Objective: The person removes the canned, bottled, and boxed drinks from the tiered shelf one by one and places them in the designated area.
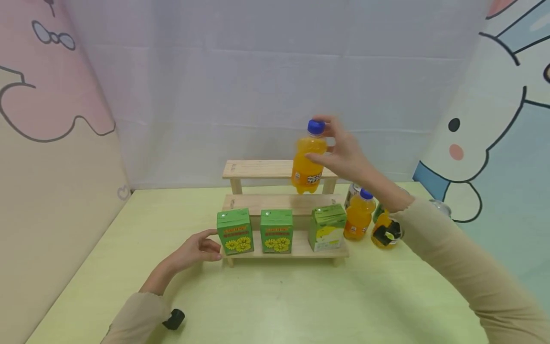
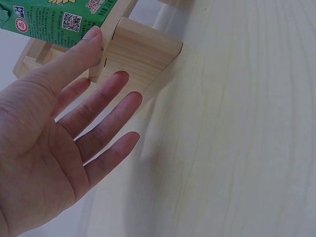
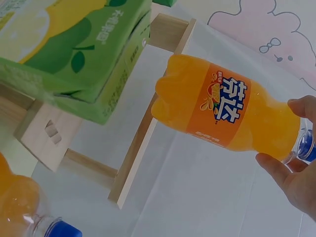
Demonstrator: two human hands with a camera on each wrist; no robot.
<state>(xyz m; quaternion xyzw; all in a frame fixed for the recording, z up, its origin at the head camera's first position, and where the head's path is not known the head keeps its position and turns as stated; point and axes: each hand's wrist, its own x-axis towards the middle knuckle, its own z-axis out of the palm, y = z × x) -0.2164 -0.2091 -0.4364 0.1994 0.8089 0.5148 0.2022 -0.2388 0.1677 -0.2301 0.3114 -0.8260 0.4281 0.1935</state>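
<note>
Head view: the right hand has its grip clamped round the neck of an orange soda bottle with a blue cap, held in the air above the right end of a stepped wooden rack on the yellow-green bench. Three green cartons line the rack's lowest step; a second orange bottle stands just right of the rack. The left hand rests on the bench at the rack's left end, grip apart.

Left wrist view: the left hand's straight fingers lie beside the rack's wooden foot, thumb touching it.

Right wrist view: fingertips pinch the bottle below its cap, over the rack's top step.
</note>
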